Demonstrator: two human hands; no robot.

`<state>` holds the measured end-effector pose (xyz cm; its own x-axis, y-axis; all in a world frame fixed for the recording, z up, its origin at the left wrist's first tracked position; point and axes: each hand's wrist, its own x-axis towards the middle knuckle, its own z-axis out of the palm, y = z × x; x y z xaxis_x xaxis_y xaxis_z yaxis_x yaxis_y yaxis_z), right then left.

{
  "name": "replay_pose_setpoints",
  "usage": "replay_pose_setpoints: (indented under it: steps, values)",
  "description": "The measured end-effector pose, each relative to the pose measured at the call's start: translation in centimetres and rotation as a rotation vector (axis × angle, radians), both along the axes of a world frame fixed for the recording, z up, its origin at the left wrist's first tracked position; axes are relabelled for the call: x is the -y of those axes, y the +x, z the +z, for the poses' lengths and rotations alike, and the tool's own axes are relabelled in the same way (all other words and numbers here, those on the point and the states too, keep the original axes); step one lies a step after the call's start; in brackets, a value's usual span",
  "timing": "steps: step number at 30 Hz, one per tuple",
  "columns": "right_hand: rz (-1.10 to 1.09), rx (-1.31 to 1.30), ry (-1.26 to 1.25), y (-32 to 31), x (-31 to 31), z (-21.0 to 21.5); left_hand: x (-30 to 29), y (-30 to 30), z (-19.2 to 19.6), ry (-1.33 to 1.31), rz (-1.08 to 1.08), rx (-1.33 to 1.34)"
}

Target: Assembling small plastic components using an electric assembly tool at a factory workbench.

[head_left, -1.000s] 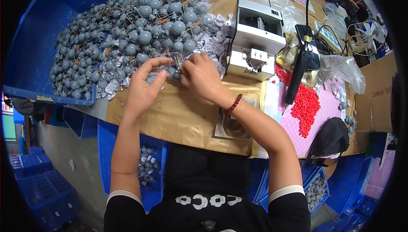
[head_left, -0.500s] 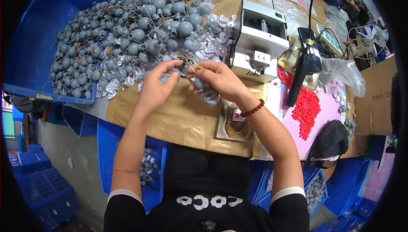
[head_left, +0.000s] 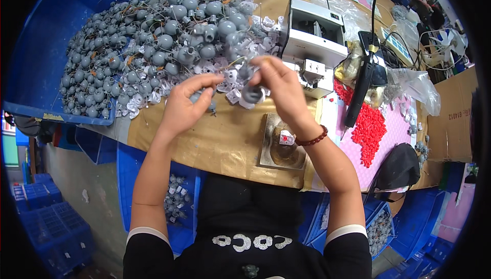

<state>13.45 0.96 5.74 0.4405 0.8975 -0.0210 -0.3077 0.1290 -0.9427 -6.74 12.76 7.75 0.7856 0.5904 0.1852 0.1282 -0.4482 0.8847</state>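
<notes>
My left hand (head_left: 186, 104) is closed, thumb and fingers pinched round a small grey plastic part (head_left: 196, 96) that is mostly hidden. Another little grey piece (head_left: 212, 106) shows just past the thumb. To its right, my right hand (head_left: 280, 82) is curled round a grey rounded part (head_left: 252, 94) with a round opening, blurred by motion. A thin wire shows between the hands. Beyond both lies a large heap of grey ball-shaped parts (head_left: 164, 42) with wires, mixed with white plastic pieces (head_left: 231, 76). Near my right wrist, a white piece with a red centre (head_left: 286, 137) sits on a metal block (head_left: 266, 159).
A blue bin (head_left: 38, 107) tips its grey parts onto the table at the left. Behind my right hand stands a white machine (head_left: 317, 49). Further right are a black hanging electric screwdriver (head_left: 360, 95), a pile of red pieces (head_left: 369, 133) and a cardboard box (head_left: 450, 118).
My right hand has moved up and right, away from my left hand, with the grey part in it. My left hand has barely moved.
</notes>
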Motion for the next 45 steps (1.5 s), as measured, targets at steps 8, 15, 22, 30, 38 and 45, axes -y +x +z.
replay_pose_setpoints:
  steps: [8, 15, 22, 30, 38, 45]
  values:
    - [0.046, 0.425, -0.028, -0.4, 0.0, 1.5, 0.6, -0.2, -0.3, 0.278, -0.022, -0.094]
    - [-0.064, 0.928, -0.1, 1.7, -3.1, 1.9, 0.3, 1.5, 0.5, 0.404, 0.017, -0.035]
    - [-0.112, 0.333, 0.04, 3.3, 0.8, 8.7, -1.0, 1.6, -0.3, 0.709, 0.035, -0.187]
    - [0.133, -0.385, 0.184, -0.1, 7.8, 7.4, 8.8, 3.0, 2.7, 0.529, 0.023, 0.271]
    - [0.272, 0.182, -0.081, 2.0, 13.9, 6.2, 12.6, 3.1, 2.6, 0.167, -0.29, 0.387]
    - [0.423, -0.024, 0.116, 1.4, 15.6, 4.4, 13.9, 3.0, 6.2, -0.91, -0.474, 0.278]
